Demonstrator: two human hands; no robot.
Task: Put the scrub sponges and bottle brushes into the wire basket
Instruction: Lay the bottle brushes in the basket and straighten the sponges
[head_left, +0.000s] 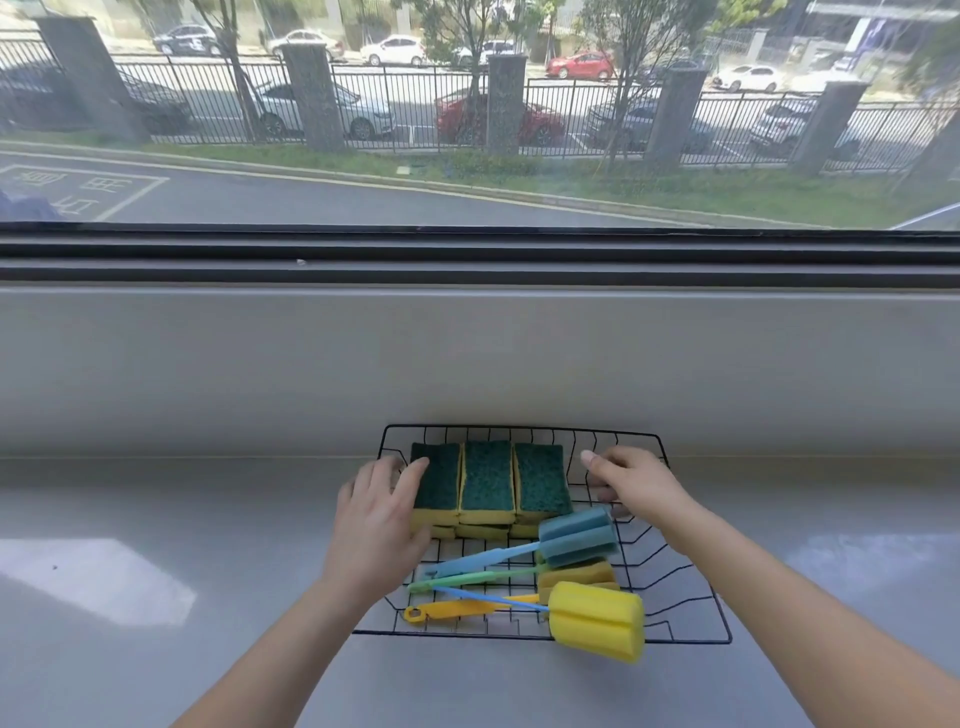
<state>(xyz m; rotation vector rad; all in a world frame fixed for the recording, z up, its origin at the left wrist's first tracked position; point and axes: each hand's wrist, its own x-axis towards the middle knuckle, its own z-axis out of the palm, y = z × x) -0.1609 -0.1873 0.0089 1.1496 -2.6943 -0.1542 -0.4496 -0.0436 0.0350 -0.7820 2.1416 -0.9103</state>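
Note:
A black wire basket (691, 587) stands on the grey sill against the wall. Three green-topped yellow scrub sponges (488, 480) sit side by side at its back, stacked on more sponges below. In front lie bottle brushes: a blue foam one (576, 538), a green-handled one (467, 578) and a yellow foam one (597, 621) whose head hangs over the front rim. My left hand (376, 525) rests flat with spread fingers on the leftmost sponge and the basket's left edge. My right hand (631, 483) hovers over the basket's right part, fingers bent down, nothing seen in it.
The grey sill (156, 571) stretches wide to both sides of the basket, with a sunlit patch at the left. A grey wall and a window frame (467, 254) rise right behind the basket. Outside are a road, a fence and parked cars.

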